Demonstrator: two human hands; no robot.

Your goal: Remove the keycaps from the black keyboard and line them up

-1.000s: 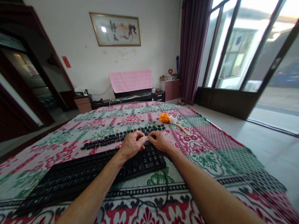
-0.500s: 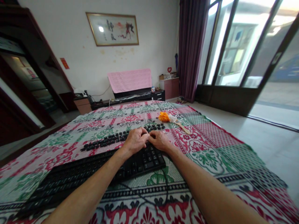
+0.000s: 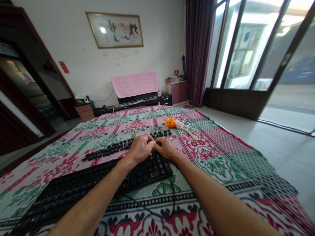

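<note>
A black keyboard (image 3: pixel 98 178) lies across the near part of the patterned cover, its number pad end on the right. Above its back right portion, my left hand (image 3: pixel 140 149) is closed in a pinch. Right against it, my right hand (image 3: pixel 166 148) also pinches, and the fingertips of both meet. Whatever they hold is too small and too covered to name. Just behind the keyboard lie loose black keycaps (image 3: pixel 108 150) in a long band, with another cluster of keycaps (image 3: pixel 161 133) beyond my hands.
A brush with orange bristles (image 3: pixel 170 122) and a wooden handle (image 3: pixel 190 133) lies past my right hand. The keyboard's black cable (image 3: pixel 174 196) loops near me. A patterned cover (image 3: pixel 216 164) spreads over the surface. A pink cloth (image 3: pixel 135 84) hangs by the far wall.
The view has shifted slightly, so the scene sits a little further left. Both hands stay together over the keyboard, their pinch almost unchanged.
</note>
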